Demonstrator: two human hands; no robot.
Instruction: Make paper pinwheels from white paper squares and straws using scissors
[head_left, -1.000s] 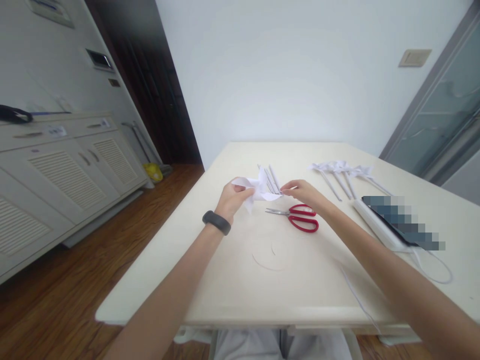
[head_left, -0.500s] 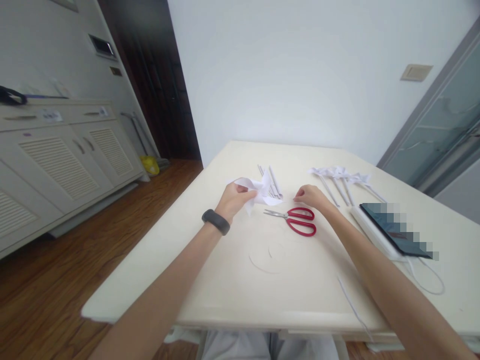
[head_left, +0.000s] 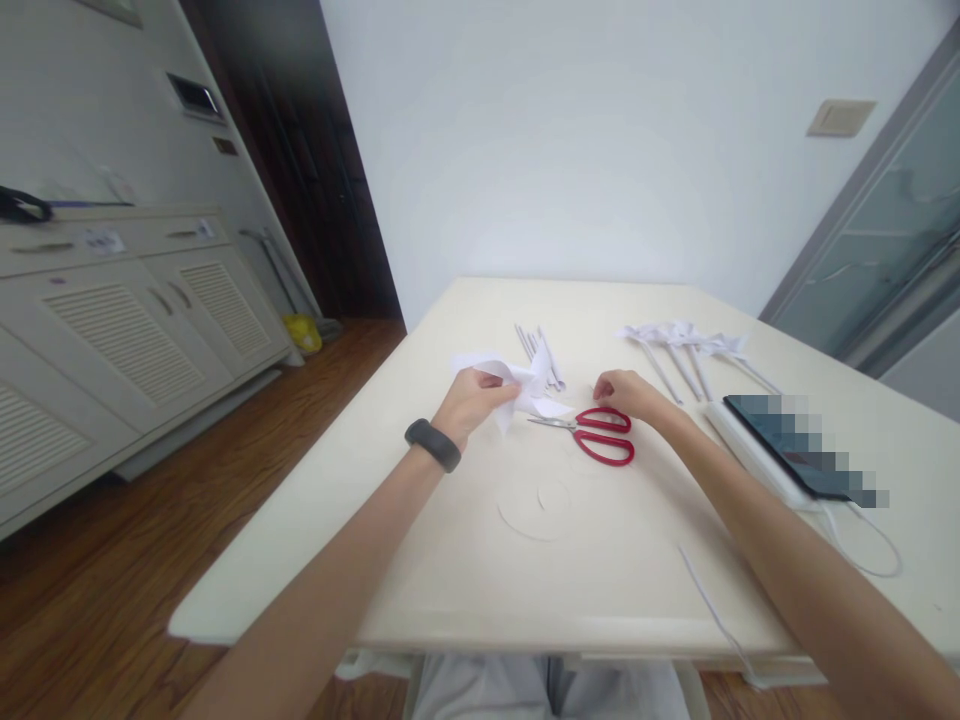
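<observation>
A white paper pinwheel (head_left: 534, 388) pinched in the left hand (head_left: 477, 396) over the pale table (head_left: 465, 590).
The left thumb and fingers grip the pinwheel at one side (a dark band (head_left: 433, 445) circles that wrist), its far blades spreading toward the right hand (head_left: 626, 393). That hand is apart from the paper, its fingertips drawn in close together — whether they pinch anything thin, I cannot tell. Red-handled scissors (head_left: 576, 427) lie just below both hands, blades pointing left, partly open. Rolled paper sticks (head_left: 551, 358) lie behind the pinwheel, partly hidden by it; farther right, several pinwheels on sticks (head_left: 681, 335) lie clustered — beyond a dark-screened device (head_left: 784, 435), its picture blurred out.
</observation>
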